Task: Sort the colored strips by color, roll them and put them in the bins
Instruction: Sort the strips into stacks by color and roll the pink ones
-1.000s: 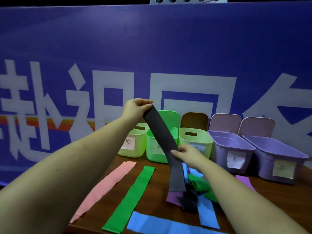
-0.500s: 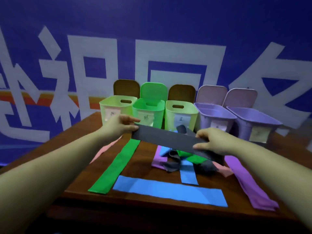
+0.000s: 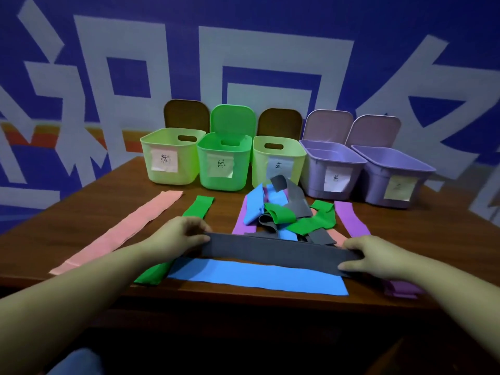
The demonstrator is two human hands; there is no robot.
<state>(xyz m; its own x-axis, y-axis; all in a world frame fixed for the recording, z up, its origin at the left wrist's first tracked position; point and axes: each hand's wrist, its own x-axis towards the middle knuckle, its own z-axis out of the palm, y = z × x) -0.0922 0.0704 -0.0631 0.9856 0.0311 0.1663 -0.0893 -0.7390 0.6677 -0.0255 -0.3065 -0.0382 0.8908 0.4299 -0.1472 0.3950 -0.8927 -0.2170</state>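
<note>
A long grey strip (image 3: 276, 253) stretches sideways low over the table, just behind a flat blue strip (image 3: 257, 277). My left hand (image 3: 184, 234) pinches its left end and my right hand (image 3: 378, 259) grips its right end. A pink strip (image 3: 121, 231) and a green strip (image 3: 198, 208) lie flat on the left; the green one passes under my left hand. A purple strip (image 3: 350, 219) lies on the right. Behind the grey strip sits a tangled heap of blue, green, grey and purple strips (image 3: 281, 212).
Several open labelled bins stand in a row at the back of the wooden table (image 3: 81, 209): a pale green one (image 3: 171, 155), a green one (image 3: 224, 163), another pale green one (image 3: 276, 161) and two purple ones (image 3: 331, 169) (image 3: 392, 177). A blue banner wall rises behind.
The grey strip has come down from a raised diagonal to a low, level stretch near the table's front. Both hands lowered and spread apart, and my view dropped toward the table.
</note>
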